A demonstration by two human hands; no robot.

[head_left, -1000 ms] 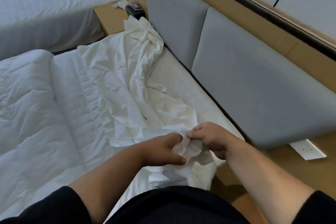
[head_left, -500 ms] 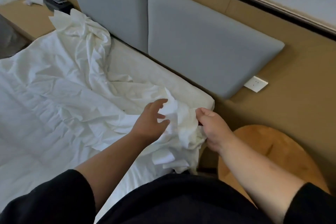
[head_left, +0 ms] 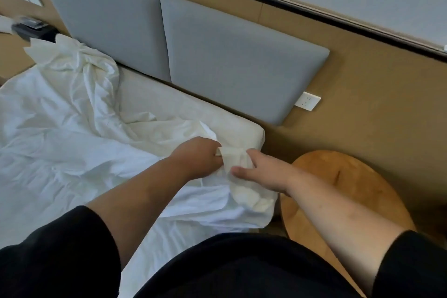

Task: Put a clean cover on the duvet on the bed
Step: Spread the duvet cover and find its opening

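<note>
Two bare hands meet over the near right corner of a bed (head_left: 198, 113), both working the same bunch of white cover (head_left: 72, 128). The left hand (head_left: 198, 157) has its fingers curled into the cloth, gripping a fold. The right hand (head_left: 263, 172) faces it, thumb and fingers pinching the same wad of fabric, which bulges out below the palm. The hands are almost touching, with only the gathered cloth between them.

From that corner the cover spreads, heavily creased, across the bed toward its left edge, and a twisted heap of it rises at the far left corner against the grey padded headboard (head_left: 217, 55). A strip of bare mattress shows along the head edge of the bed, between the cover and the headboard.

Just beside the bed's right edge stands a round wooden table (head_left: 350, 189), under the person's right forearm. A white wall socket (head_left: 307, 101) sits on the tan wall beside the headboard's lower right corner. Black sleeves frame the bottom of the view.
</note>
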